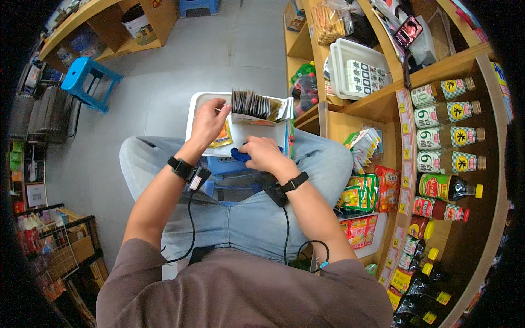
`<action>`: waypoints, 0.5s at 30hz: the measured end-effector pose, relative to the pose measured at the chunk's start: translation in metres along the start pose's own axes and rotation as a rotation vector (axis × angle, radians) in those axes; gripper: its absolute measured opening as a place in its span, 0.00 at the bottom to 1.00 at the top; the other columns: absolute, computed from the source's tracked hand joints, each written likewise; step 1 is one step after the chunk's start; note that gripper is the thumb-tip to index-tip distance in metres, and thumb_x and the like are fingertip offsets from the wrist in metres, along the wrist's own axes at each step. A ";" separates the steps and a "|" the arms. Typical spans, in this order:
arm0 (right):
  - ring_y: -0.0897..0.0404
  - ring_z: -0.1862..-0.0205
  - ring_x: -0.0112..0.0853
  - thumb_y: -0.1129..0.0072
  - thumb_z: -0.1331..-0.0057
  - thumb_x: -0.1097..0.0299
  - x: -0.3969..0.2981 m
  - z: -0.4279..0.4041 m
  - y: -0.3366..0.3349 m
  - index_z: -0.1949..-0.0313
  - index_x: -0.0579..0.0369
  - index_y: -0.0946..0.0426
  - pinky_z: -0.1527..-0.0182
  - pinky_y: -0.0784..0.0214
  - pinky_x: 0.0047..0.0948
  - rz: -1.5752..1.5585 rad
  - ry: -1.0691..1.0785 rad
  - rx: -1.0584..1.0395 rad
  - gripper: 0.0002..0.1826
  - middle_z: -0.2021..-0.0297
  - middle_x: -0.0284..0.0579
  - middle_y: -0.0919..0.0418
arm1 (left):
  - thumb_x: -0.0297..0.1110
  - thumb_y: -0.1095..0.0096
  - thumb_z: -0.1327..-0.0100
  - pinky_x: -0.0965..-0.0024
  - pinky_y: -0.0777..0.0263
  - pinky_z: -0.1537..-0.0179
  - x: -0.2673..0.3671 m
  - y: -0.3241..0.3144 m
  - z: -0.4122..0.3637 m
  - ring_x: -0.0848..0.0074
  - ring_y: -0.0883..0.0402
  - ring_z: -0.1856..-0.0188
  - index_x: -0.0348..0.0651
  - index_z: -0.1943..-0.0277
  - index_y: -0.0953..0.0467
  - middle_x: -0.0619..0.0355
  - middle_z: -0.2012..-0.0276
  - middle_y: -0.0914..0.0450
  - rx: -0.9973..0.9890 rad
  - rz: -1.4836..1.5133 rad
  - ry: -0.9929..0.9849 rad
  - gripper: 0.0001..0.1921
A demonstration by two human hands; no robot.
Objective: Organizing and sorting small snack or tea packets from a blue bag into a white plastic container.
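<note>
A white plastic tray [196,107] rests in front of my knees, above a blue plastic stool [223,166]. On its far right side stands an open carton [254,119] filled with a row of dark upright sachets [250,103]; paler sachets lean at its right end. My left hand [211,123] is at the carton's left end with its fingers bent, and whether something is pinched there is unclear. A yellow and orange sachet [223,136] lies flat on the tray, partly under that hand. By the tray's near edge, my right hand [264,153] holds a bunched dark blue cloth [240,155].
At right, a wooden shelf unit [369,102] holds bottles [430,162], seasoning packets [359,192] and a white bin [338,69]. A phone [409,31] is mounted above. A blue stool [91,80] stands far left, a wire rack [61,250] near left. Cables [192,225] hang from both wrists.
</note>
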State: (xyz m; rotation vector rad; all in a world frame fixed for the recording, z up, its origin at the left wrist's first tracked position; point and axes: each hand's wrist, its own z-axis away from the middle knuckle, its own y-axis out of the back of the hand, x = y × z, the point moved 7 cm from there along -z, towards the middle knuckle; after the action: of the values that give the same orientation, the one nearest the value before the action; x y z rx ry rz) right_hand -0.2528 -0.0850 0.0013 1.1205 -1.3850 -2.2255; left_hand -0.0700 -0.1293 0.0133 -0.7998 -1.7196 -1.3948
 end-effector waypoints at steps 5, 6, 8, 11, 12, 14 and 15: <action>0.15 0.50 0.51 0.27 0.47 0.68 0.004 -0.004 -0.010 0.53 0.46 0.10 0.47 0.21 0.51 -0.006 0.017 0.017 0.19 0.56 0.50 0.16 | 0.46 0.37 0.26 0.55 0.20 0.54 0.009 -0.004 -0.004 0.52 0.11 0.57 0.31 0.54 0.13 0.39 0.63 0.12 -0.053 -0.107 0.028 0.21; 0.14 0.50 0.51 0.27 0.47 0.68 0.003 -0.006 -0.013 0.53 0.46 0.10 0.47 0.21 0.51 -0.009 0.038 0.019 0.18 0.56 0.50 0.15 | 0.45 0.37 0.27 0.55 0.20 0.54 0.005 -0.003 -0.003 0.52 0.11 0.58 0.30 0.55 0.14 0.39 0.63 0.12 -0.055 -0.095 0.072 0.21; 0.14 0.51 0.51 0.28 0.46 0.67 -0.001 -0.006 -0.011 0.54 0.47 0.10 0.47 0.21 0.52 -0.002 0.035 0.016 0.18 0.56 0.50 0.15 | 0.44 0.36 0.28 0.56 0.21 0.55 -0.010 -0.005 -0.005 0.52 0.12 0.60 0.29 0.55 0.14 0.39 0.63 0.12 -0.047 -0.036 0.135 0.20; 0.14 0.51 0.51 0.28 0.46 0.67 0.001 -0.006 -0.011 0.56 0.48 0.11 0.48 0.21 0.52 0.025 0.027 0.010 0.16 0.57 0.51 0.16 | 0.42 0.36 0.26 0.61 0.21 0.61 -0.015 -0.009 -0.006 0.65 0.13 0.66 0.28 0.55 0.15 0.46 0.68 0.13 -0.088 0.071 0.168 0.19; 0.15 0.52 0.51 0.28 0.46 0.66 -0.001 -0.006 -0.010 0.54 0.47 0.11 0.49 0.21 0.52 0.030 0.035 0.006 0.18 0.57 0.50 0.16 | 0.41 0.36 0.25 0.64 0.21 0.63 -0.016 -0.008 -0.004 0.71 0.15 0.68 0.28 0.56 0.16 0.50 0.69 0.14 -0.088 0.126 0.182 0.18; 0.15 0.53 0.51 0.29 0.46 0.66 -0.002 -0.005 -0.009 0.54 0.48 0.11 0.51 0.21 0.52 0.029 0.046 0.011 0.18 0.59 0.49 0.17 | 0.41 0.36 0.25 0.65 0.20 0.64 -0.022 -0.011 -0.003 0.72 0.16 0.69 0.28 0.56 0.17 0.50 0.69 0.14 -0.094 0.217 0.222 0.18; 0.15 0.53 0.51 0.29 0.46 0.66 -0.001 -0.004 -0.008 0.54 0.48 0.11 0.51 0.21 0.52 0.031 0.043 0.013 0.18 0.59 0.49 0.17 | 0.40 0.36 0.25 0.65 0.20 0.64 -0.025 -0.013 -0.002 0.72 0.16 0.69 0.28 0.56 0.17 0.51 0.69 0.14 -0.098 0.307 0.268 0.18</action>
State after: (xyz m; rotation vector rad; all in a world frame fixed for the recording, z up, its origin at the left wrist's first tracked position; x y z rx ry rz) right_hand -0.2481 -0.0824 -0.0063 1.1370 -1.3922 -2.1606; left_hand -0.0679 -0.1345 -0.0150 -0.8480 -1.2737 -1.3146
